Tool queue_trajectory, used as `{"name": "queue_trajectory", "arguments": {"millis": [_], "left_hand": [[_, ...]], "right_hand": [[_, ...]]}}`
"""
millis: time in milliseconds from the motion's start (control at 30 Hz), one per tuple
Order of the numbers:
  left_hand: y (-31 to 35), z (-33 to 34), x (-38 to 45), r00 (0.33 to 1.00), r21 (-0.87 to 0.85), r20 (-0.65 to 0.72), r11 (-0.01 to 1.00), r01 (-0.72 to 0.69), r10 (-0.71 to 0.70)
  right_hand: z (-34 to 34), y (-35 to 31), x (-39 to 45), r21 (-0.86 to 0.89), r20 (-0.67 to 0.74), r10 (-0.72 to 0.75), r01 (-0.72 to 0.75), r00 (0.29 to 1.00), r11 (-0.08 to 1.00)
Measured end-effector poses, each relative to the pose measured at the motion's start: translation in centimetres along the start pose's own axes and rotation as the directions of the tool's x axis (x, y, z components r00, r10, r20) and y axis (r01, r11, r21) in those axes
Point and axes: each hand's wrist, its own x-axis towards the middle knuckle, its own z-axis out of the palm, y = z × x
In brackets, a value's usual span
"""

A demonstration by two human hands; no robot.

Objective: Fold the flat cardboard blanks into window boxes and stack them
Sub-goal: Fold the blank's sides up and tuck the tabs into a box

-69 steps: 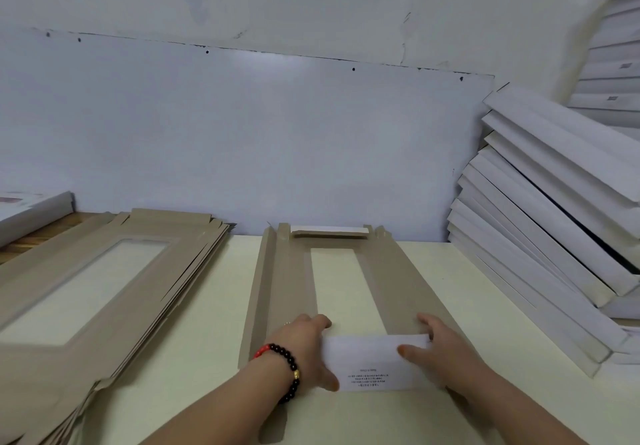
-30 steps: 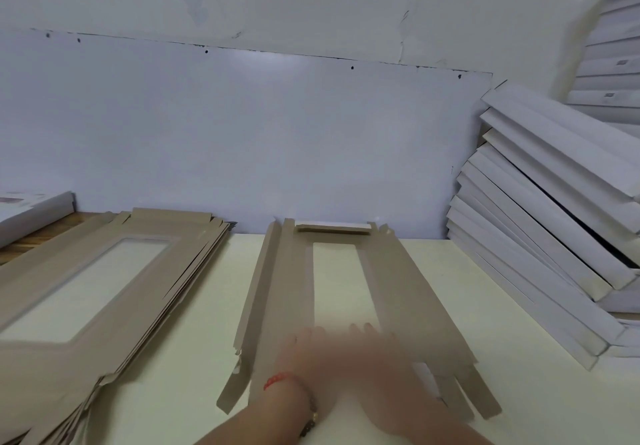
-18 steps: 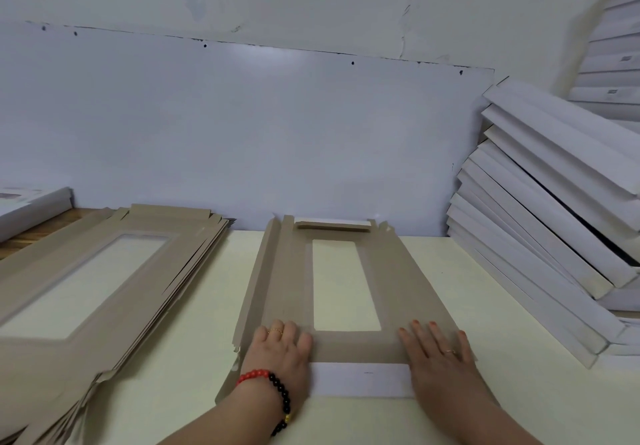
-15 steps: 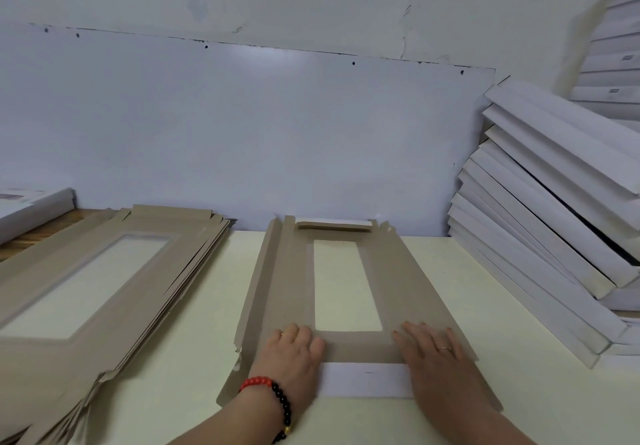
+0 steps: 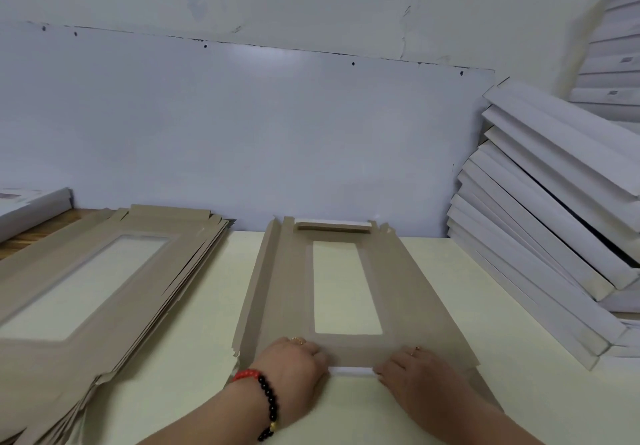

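One cardboard blank, brown side up with a rectangular window cut-out, lies flat on the cream table. Left hand and right hand rest on its near edge, fingers curled over a narrow white flap between them. Stack of flat blanks to the left; leaning stack of folded white boxes to the right
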Motion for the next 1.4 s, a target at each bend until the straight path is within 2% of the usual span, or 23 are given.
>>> {"name": "queue_trajectory", "arguments": {"millis": [33,67,133,167,267,367,433,600,767,933,1233,1333,1400], "left_hand": [[-0.1,0.2,0.6,0.997,-0.048,0.05,0.997,0.06,-0.057],[-0.3,0.3,1.4,0.988,-0.074,0.104,0.989,0.125,-0.117],[-0.4,0.6,2.5,0.967,-0.111,0.168,0.971,0.21,-0.19],[-0.4,0.7,3.1,0.959,-0.124,0.187,0.963,0.239,-0.214],[0.0,2.4,4.3,0.948,-0.113,0.18,0.952,0.284,-0.262],[0.9,4.3,5.2,0.933,-0.134,0.225,0.939,0.317,-0.282],[1.1,4.9,5.7,0.919,-0.097,0.25,0.937,0.336,-0.304],[-1.0,4.9,5.2,0.864,0.179,0.293,0.911,0.371,-0.409],[-2.6,4.1,4.4,0.841,0.281,0.278,0.877,0.391,-0.464],[-2.9,4.3,4.2,0.834,0.304,0.265,0.863,0.404,-0.484],[-3.9,4.3,3.2,0.79,0.327,0.232,0.81,0.486,-0.568],[-3.7,4.0,3.2,0.805,0.3,0.209,0.82,0.488,-0.556],[-3.6,3.8,3.0,0.842,0.224,0.173,0.853,0.472,-0.511]], "right_hand": [[-0.1,0.0,0.5,0.017,0.02,0.03,-0.03,0.999,0.999],[0.0,-0.1,0.9,0.028,0.097,0.088,-0.091,0.991,0.995],[0.5,0.1,1.7,0.072,0.321,0.195,-0.229,0.927,0.971],[0.9,0.0,2.0,0.082,0.362,0.219,-0.266,0.906,0.961],[2.1,-0.7,3.2,0.045,0.389,0.263,-0.303,0.883,0.952],[3.3,-2.7,4.2,0.123,0.402,0.28,-0.354,0.872,0.927],[3.8,-3.4,4.5,0.122,0.475,0.295,-0.394,0.829,0.911],[3.9,-2.4,4.3,0.04,0.613,0.29,-0.395,0.735,0.918],[3.8,0.3,2.8,-0.086,0.662,0.397,-0.462,0.636,0.883],[2.8,3.0,1.0,-0.205,0.67,0.512,-0.53,0.537,0.823],[3.1,3.4,-0.6,-0.144,0.605,0.583,-0.645,0.543,0.75],[2.7,3.3,-0.7,-0.108,0.584,0.588,-0.665,0.56,0.739],[2.2,3.3,-0.7,-0.083,0.579,0.583,-0.67,0.569,0.737]]}}
